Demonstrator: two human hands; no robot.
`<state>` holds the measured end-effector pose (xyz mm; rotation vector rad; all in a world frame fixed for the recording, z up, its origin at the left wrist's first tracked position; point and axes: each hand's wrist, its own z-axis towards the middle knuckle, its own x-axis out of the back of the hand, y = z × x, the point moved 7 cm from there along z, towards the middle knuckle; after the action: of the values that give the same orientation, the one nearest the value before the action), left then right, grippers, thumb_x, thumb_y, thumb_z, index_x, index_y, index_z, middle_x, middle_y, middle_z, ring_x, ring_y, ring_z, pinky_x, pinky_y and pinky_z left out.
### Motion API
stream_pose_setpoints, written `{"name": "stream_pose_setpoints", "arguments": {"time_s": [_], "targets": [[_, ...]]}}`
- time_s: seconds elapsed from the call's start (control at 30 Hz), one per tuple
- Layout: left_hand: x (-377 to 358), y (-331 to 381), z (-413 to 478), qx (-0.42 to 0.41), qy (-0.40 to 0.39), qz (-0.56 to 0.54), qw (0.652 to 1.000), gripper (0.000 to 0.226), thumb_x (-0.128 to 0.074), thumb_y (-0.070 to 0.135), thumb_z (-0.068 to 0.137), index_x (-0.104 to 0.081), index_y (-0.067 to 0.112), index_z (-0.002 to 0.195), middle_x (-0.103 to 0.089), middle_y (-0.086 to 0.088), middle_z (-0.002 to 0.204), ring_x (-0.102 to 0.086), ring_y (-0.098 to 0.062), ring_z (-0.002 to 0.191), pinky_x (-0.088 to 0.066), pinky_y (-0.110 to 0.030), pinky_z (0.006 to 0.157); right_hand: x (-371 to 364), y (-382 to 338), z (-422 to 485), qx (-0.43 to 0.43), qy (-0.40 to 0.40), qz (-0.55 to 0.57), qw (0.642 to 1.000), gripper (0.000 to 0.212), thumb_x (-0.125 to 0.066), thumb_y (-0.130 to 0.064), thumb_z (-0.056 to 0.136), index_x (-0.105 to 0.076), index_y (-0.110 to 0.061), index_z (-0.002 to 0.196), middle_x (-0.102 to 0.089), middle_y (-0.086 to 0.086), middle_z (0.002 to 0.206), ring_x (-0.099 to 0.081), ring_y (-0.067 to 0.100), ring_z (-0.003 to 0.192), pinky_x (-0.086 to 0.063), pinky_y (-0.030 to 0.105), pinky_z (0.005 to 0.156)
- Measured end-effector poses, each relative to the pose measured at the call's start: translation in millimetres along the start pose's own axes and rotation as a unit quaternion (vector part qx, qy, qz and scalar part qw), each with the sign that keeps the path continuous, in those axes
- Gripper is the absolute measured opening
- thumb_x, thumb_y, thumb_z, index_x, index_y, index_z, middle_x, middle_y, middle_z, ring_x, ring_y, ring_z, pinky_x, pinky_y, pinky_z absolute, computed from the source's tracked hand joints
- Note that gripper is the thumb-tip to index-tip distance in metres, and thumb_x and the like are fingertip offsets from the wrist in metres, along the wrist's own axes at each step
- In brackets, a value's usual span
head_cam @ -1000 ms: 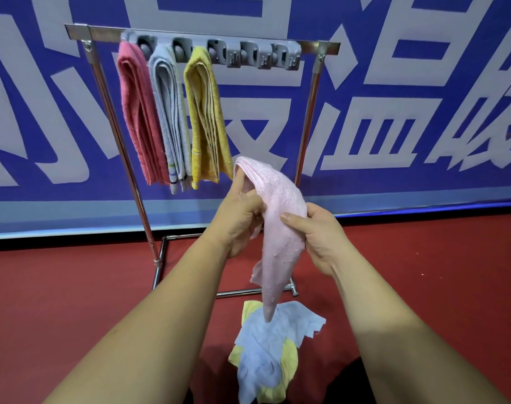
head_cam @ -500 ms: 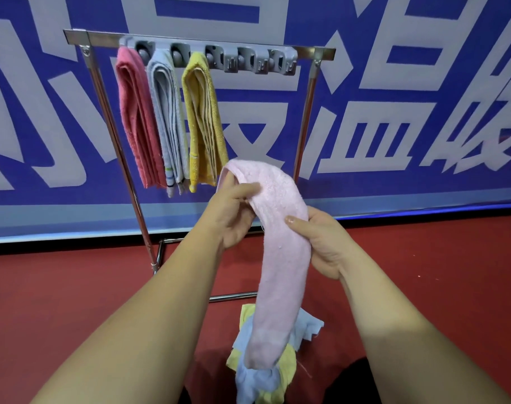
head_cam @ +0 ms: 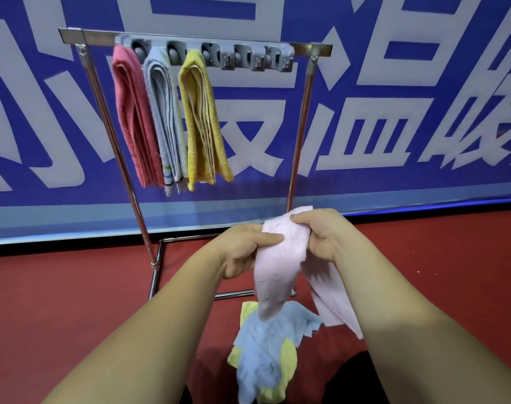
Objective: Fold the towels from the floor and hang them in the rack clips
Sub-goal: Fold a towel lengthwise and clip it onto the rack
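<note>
Both hands hold a pale pink towel point(head_cam: 277, 258) in front of the rack, folded into a long strip with two ends hanging down. My left hand point(head_cam: 242, 246) pinches its left side and my right hand point(head_cam: 324, 231) grips its top right edge. On the steel rack point(head_cam: 303, 112), the grey clip bar point(head_cam: 248, 56) holds a red-pink towel point(head_cam: 131, 118), a grey-blue towel point(head_cam: 163, 121) and a yellow towel point(head_cam: 201, 118) in its left clips. The clips on the right stand bare. A blue towel point(head_cam: 263, 348) and a yellow towel point(head_cam: 289, 357) lie heaped on the floor below my hands.
The red floor point(head_cam: 73, 301) spreads to both sides of the heap. A blue banner with large white characters point(head_cam: 394, 112) covers the wall behind the rack. The rack's base bars point(head_cam: 158, 266) run along the floor near the heap.
The pink towel has come down from chest height and is folded over, both hands now close together at its top. The view has tilted so the rack sits higher.
</note>
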<state>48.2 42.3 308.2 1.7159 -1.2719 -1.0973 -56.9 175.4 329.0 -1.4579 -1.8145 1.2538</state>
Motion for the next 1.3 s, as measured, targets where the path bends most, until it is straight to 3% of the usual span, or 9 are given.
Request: {"name": "stream_pose_setpoints", "arguments": {"time_s": [0.13, 0.3, 0.43, 0.57, 0.7, 0.83, 1.0, 1.2, 1.3], "targets": [[-10.1, 12.4, 2.7, -0.024, 0.005, -0.04, 0.999, 0.034, -0.07, 0.007, 0.1, -0.072, 0.009, 0.133, -0.077, -0.016, 0.125, -0.073, -0.036, 0.12, -0.057, -0.05, 0.107, 8.9, -7.5, 1.3, 0.021, 0.014, 0.016, 1.0, 0.024, -0.074, -0.003, 0.094, -0.072, 0.008, 0.115, -0.077, 0.027, 0.113, -0.079, 0.038, 0.094, -0.064, 0.054, 0.087], [-17.2, 30.1, 9.9, -0.048, 0.024, -0.099, 0.994, 0.033, -0.061, 0.012, 0.104, -0.069, 0.012, 0.136, -0.078, -0.018, 0.123, -0.075, -0.036, 0.117, -0.059, -0.05, 0.103, -2.9, 7.2, -18.5, -0.03, -0.134, 0.009, 0.99, 0.049, -0.068, -0.049, 0.1, -0.076, -0.009, 0.126, -0.078, 0.02, 0.121, -0.075, 0.036, 0.114, -0.058, 0.049, 0.1], [-9.4, 47.9, 15.6, -0.096, 0.05, -0.093, 0.99, 0.053, -0.057, -0.001, 0.104, -0.06, 0.026, 0.149, -0.075, -0.015, 0.13, -0.076, -0.034, 0.114, -0.066, -0.044, 0.085, 0.9, 16.6, -19.4, 0.015, -0.158, -0.053, 0.986, 0.037, -0.073, -0.017, 0.098, -0.07, 0.001, 0.131, -0.078, 0.021, 0.12, -0.075, 0.036, 0.115, -0.057, 0.05, 0.104], [-0.9, 74.3, 11.3, -0.157, 0.085, -0.051, 0.983, 0.055, -0.06, -0.005, 0.102, -0.067, 0.043, 0.127, -0.075, -0.008, 0.128, -0.072, -0.033, 0.118, -0.062, -0.053, 0.097, -4.4, 14.9, -13.2, 0.059, -0.199, -0.064, 0.976, 0.039, -0.076, -0.001, 0.091, -0.069, 0.002, 0.13, -0.074, 0.027, 0.125, -0.07, 0.045, 0.12, -0.054, 0.056, 0.107], [4.2, 103.7, 4.8, -0.216, 0.116, -0.028, 0.969, 0.054, -0.061, -0.006, 0.1, -0.062, 0.036, 0.135, -0.072, -0.005, 0.125, -0.069, -0.03, 0.117, -0.063, -0.044, 0.085, -15.5, 7.9, -11.5, 0.08, -0.203, -0.092, 0.972, 0.038, -0.075, 0.008, 0.088, -0.071, 0.0, 0.126, -0.077, 0.022, 0.12, -0.073, 0.038, 0.115, -0.058, 0.05, 0.101], [16.6, 126.6, 2.7, -0.236, 0.152, -0.041, 0.959, 0.054, -0.065, -0.002, 0.1, -0.06, 0.044, 0.128, -0.07, 0.0, 0.123, -0.069, -0.026, 0.115, -0.063, -0.047, 0.093, -23.8, 9.6, -12.9, 0.076, -0.195, -0.139, 0.968, 0.039, -0.077, 0.008, 0.085, -0.074, -0.004, 0.122, -0.08, 0.016, 0.115, -0.076, 0.034, 0.111, -0.059, 0.049, 0.099], [33.1, 146.0, 5.9, -0.226, 0.171, -0.045, 0.958, 0.081, -0.073, 0.004, 0.096, -0.041, 0.041, 0.161, -0.06, -0.003, 0.143, -0.064, -0.032, 0.124, -0.059, -0.055, 0.102, -20.7, 36.3, -3.2, 0.058, -0.18, -0.134, 0.973, 0.037, -0.078, 0.004, 0.089, -0.073, -0.003, 0.124, -0.08, 0.013, 0.119, -0.075, 0.032, 0.115, -0.056, 0.051, 0.107], [37.7, 163.2, 4.9, -0.224, 0.168, -0.075, 0.957, 0.089, -0.074, 0.001, 0.095, -0.034, 0.04, 0.164, -0.056, -0.003, 0.15, -0.064, -0.033, 0.123, -0.059, -0.053, 0.1, -12.8, 61.9, 3.2, 0.035, -0.164, -0.141, 0.976, 0.033, -0.074, 0.001, 0.094, -0.07, 0.002, 0.126, -0.079, 0.017, 0.118, -0.075, 0.035, 0.114, -0.055, 0.057, 0.107], [36.8, 170.5, 1.9, -0.232, 0.164, -0.083, 0.955, 0.088, -0.072, -0.002, 0.095, -0.034, 0.037, 0.165, -0.055, -0.003, 0.148, -0.065, -0.032, 0.121, -0.063, -0.046, 0.092, -12.6, 59.6, 3.2, 0.047, -0.167, -0.144, 0.974, 0.03, -0.074, 0.001, 0.094, -0.071, 0.0, 0.125, -0.08, 0.016, 0.116, -0.077, 0.033, 0.109, -0.062, 0.049, 0.096]]}}
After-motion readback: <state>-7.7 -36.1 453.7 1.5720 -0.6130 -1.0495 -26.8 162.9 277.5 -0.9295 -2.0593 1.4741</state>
